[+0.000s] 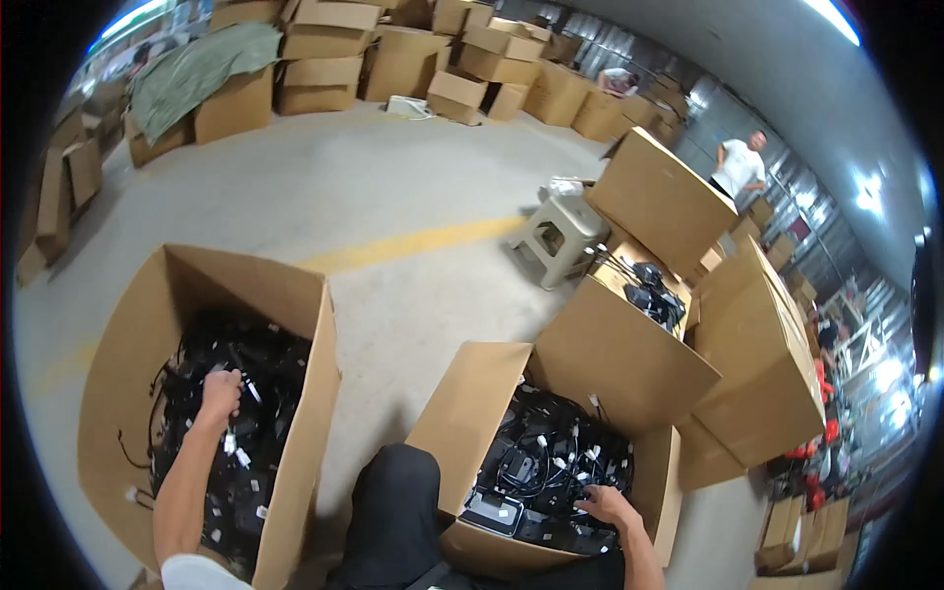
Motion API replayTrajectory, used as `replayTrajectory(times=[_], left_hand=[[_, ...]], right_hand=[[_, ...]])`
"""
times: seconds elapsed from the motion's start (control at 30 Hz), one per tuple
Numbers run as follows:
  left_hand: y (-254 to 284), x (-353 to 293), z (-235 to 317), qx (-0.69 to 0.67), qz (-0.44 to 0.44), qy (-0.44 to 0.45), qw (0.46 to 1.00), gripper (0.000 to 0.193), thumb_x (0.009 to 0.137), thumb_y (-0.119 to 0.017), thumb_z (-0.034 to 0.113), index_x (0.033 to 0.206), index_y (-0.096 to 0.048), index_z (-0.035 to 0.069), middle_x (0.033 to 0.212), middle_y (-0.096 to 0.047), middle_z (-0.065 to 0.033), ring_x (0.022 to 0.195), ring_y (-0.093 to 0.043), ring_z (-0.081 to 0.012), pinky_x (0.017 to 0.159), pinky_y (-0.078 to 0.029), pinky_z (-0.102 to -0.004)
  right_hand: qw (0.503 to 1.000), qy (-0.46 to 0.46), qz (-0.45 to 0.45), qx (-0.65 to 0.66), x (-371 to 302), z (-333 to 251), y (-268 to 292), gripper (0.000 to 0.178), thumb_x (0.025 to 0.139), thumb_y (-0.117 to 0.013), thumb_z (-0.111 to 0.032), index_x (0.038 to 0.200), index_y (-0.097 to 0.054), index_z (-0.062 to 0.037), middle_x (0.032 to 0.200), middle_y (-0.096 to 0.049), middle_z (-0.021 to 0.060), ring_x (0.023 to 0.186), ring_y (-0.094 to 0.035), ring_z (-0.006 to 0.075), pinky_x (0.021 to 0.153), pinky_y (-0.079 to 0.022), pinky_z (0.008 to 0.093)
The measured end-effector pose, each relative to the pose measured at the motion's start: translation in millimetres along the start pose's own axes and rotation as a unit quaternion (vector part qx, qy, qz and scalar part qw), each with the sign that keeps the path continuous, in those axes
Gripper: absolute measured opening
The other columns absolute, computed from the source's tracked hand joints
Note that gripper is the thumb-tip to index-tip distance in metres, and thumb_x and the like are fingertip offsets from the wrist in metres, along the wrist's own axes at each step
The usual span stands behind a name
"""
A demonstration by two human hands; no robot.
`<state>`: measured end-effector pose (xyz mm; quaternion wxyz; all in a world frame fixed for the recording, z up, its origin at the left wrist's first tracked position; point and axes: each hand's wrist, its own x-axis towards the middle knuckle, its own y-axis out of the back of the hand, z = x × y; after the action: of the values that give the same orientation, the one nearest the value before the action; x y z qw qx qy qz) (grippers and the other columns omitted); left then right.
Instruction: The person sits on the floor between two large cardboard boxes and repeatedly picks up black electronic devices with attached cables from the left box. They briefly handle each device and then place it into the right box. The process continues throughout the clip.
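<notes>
My left hand (pixel 221 395) is closed inside the left cardboard box (pixel 324 393), over a heap of black cabled devices (pixel 280 379). White plug connectors (pixel 232 447) hang or lie just below it; what the fingers grip is too small to tell. Over in the right-hand box (pixel 467 398), my right hand (pixel 608 505) is low among black devices and cables (pixel 551 467) with white connectors. Its fingers are bent together at the cables, and whatever is between them cannot be made out. A flat device with a pale frame (pixel 492 513) lies at that box's near left corner.
Between the boxes is my knee (pixel 398 501). A grey plastic stool (pixel 565 231) stands beyond the right box, near more black devices (pixel 654 295) on a carton. Large cartons (pixel 752 364) crowd the right side. Stacked cartons (pixel 320 74) line the back, where a person (pixel 737 167) stands.
</notes>
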<state>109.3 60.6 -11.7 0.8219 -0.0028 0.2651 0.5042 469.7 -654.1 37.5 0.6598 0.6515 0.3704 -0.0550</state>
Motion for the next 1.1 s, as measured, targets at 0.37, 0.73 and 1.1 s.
replayTrajectory(times=[0.37,0.73,1.1], left_hand=[[35,-176,184,0.140,0.178,-0.444,0.867,0.037,0.100,-0.064,0.025,0.078,-0.061,-0.005,0.068,-0.051,0.0025,0.068,-0.044,-0.0080,0.061,-0.039,-0.0298],[-71,-291,290,0.103,-0.078,-0.578,0.805,0.022,0.094,-0.074,0.018,0.087,-0.071,-0.003,0.067,-0.063,-0.0041,0.065,-0.053,-0.0070,0.060,-0.045,-0.0277],[-240,-368,243,0.214,-0.338,-0.674,0.621,0.014,0.090,-0.075,0.015,0.094,-0.073,0.002,0.068,-0.067,-0.0123,0.062,-0.067,-0.0289,0.059,-0.051,-0.0384]], right_hand=[[0.991,0.132,-0.007,0.001,13,-27,-11,0.053,0.090,-0.069,-0.045,0.115,-0.068,0.0016,0.103,-0.071,0.0277,0.100,-0.068,0.0450,0.087,-0.054,0.0501],[0.889,0.338,0.238,0.195,-86,-148,85,0.048,0.087,-0.079,-0.022,0.126,-0.063,0.0020,0.105,-0.072,0.0215,0.098,-0.070,0.0373,0.084,-0.056,0.0424],[0.808,0.396,0.281,0.335,-117,-244,121,0.021,0.096,-0.066,-0.016,0.109,-0.068,0.0003,0.100,-0.069,0.0220,0.086,-0.068,0.0358,0.076,-0.053,0.0415]])
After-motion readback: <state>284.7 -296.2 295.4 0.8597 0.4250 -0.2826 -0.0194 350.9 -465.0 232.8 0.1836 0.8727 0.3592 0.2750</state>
